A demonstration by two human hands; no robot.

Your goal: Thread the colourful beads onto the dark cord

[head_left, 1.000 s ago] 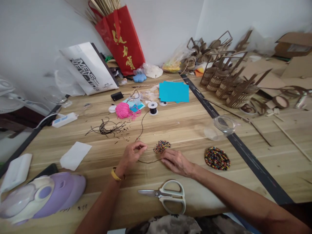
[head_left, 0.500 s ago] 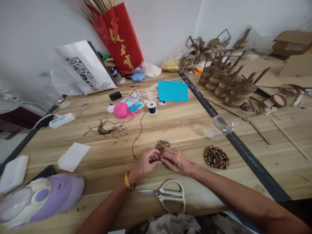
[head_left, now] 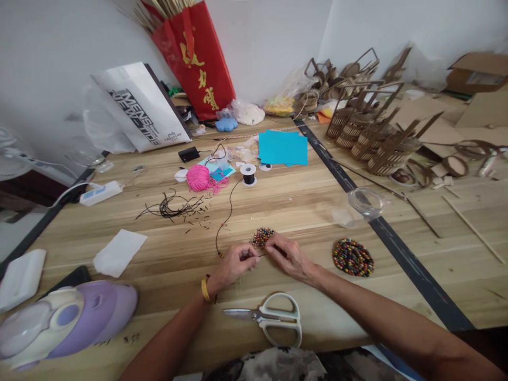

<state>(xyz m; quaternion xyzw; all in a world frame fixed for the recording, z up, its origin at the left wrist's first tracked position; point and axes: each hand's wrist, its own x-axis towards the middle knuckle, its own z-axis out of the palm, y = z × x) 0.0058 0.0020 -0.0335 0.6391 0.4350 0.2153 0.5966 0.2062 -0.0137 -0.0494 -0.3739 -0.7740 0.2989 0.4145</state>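
My left hand (head_left: 237,265) pinches a thin black cord (head_left: 230,207), which runs down from a white spool (head_left: 248,175) and carries a few small beads beside that hand. A short end of cord pokes out of the left fingertips toward my right hand (head_left: 291,260). The right thumb and fingers are closed together at the near edge of a small pile of multicoloured beads (head_left: 262,236); whatever they hold is too small to make out. Below both hands lies a pair of scissors (head_left: 273,318) with pale handles. To the right rests a coiled string of beads (head_left: 353,257).
Black cord pieces (head_left: 170,206), pink yarn (head_left: 198,178) and blue sheets (head_left: 282,147) lie farther back. A purple-and-white device (head_left: 75,323) and white paper (head_left: 120,253) are at left. Several small woven baskets (head_left: 391,151) and a clear tape roll (head_left: 365,202) are at right.
My hands have drawn apart slightly, opening a gap with the cord end showing in it. The right fingers have shifted a little right; more of the bead pile shows.
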